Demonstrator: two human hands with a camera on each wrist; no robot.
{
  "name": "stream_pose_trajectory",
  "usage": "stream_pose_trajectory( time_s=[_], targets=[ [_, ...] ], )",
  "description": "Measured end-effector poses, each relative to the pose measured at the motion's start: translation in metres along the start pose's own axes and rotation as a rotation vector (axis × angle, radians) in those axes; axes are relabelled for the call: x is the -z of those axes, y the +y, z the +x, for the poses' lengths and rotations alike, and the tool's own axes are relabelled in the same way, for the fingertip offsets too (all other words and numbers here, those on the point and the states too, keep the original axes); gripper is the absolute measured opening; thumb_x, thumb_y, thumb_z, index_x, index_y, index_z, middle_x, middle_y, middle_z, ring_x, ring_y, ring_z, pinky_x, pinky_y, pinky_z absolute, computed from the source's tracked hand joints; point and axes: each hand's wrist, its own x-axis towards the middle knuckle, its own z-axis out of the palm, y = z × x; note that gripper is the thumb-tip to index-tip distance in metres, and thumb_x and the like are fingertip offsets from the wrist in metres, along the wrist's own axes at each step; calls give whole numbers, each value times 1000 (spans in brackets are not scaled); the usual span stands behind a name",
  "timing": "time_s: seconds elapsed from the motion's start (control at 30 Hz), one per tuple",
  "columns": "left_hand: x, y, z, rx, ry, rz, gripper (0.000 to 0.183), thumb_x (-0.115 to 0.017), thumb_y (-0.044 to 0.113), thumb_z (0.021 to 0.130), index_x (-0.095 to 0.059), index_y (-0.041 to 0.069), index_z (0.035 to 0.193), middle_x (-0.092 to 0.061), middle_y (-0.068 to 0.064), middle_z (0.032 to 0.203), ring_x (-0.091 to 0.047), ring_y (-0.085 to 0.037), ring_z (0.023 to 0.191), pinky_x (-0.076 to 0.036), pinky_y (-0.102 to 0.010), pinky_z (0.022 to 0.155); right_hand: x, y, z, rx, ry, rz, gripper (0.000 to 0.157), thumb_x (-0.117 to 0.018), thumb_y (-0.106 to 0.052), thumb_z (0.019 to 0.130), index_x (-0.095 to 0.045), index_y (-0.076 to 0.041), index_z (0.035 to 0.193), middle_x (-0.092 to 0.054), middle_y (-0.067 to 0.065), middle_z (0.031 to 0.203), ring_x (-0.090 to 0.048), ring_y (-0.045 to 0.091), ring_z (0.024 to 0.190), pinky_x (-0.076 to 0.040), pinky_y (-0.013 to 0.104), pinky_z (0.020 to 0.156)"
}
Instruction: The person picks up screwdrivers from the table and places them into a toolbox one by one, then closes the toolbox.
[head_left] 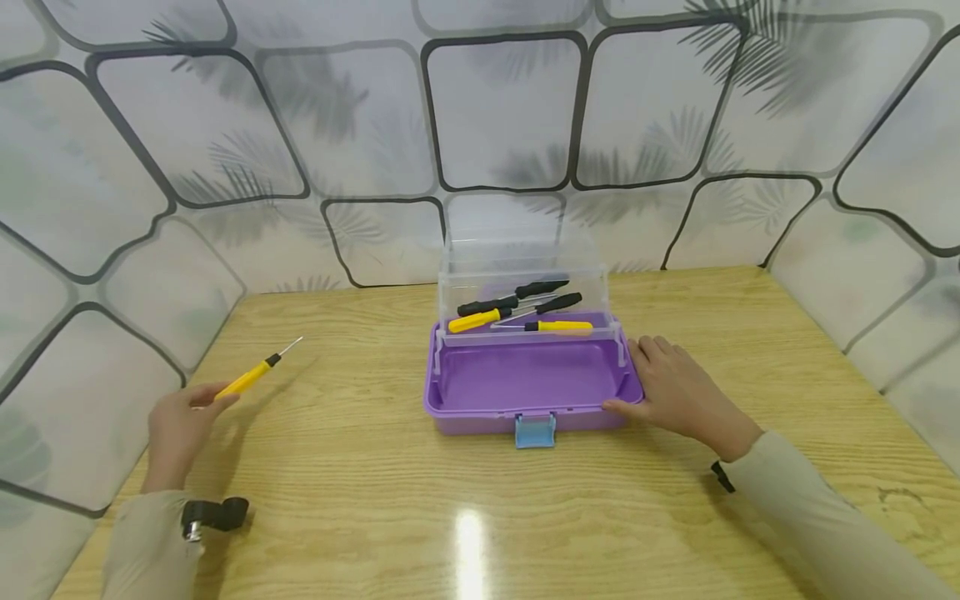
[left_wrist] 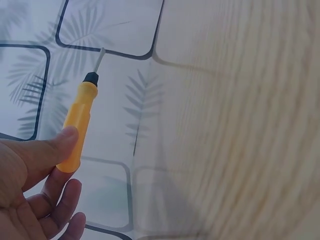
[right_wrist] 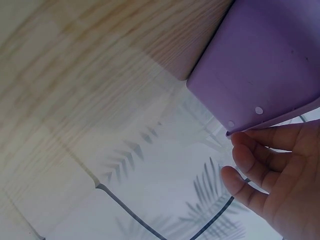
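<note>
At the left of the head view, my left hand (head_left: 180,425) holds a screwdriver (head_left: 251,377) by the end of its yellow handle, the metal shaft pointing away to the upper right. In the left wrist view, the thumb presses on the handle (left_wrist: 75,122) and the other fingers curl beneath. A purple toolbox (head_left: 487,423) stands raised open on the table, its bottom compartment bare. My right hand (head_left: 686,396) grips its right end, thumb at the front corner and fingers along the side. The right wrist view shows fingertips (right_wrist: 240,140) right at the rim.
Behind the bottom compartment, several screwdrivers with black and yellow handles (head_left: 562,327) lie in the clear upper part (head_left: 522,271). A light blue latch (head_left: 535,431) hangs at the box's front. Patterned fabric (head_left: 502,117) stands round the wooden table (head_left: 352,500).
</note>
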Motion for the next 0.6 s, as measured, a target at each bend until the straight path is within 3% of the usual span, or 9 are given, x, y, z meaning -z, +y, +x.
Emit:
stream_pose_trajectory(
  time_s=[0.23,0.47,0.6],
  targets=[
    [0,3,0,6,5,4,40,-61,26,91,-62,-5,117,-61,-32,112,-52,-31,86,-32,-24,58,-1,0,0,5,14,-6,94,-63,-65,74,-50,11,127,-58,22,102,-56,32,90,-50,47,76],
    [1,11,0,-16,8,9,41,-61,26,92,-61,-6,117,-60,-34,113,-55,-42,95,-33,-27,63,0,0,0,5,19,0,93,-62,-66,75,-50,11,126,-58,21,101,-56,32,89,-50,46,75],
    [1,14,1,-6,5,7,41,-61,26,92,-61,-5,118,-60,-33,113,-55,-42,96,-32,-27,62,-1,0,0,10,23,-1,94,-62,-66,75,-50,11,127,-58,22,102,-56,32,91,-50,47,76]
  ],
)
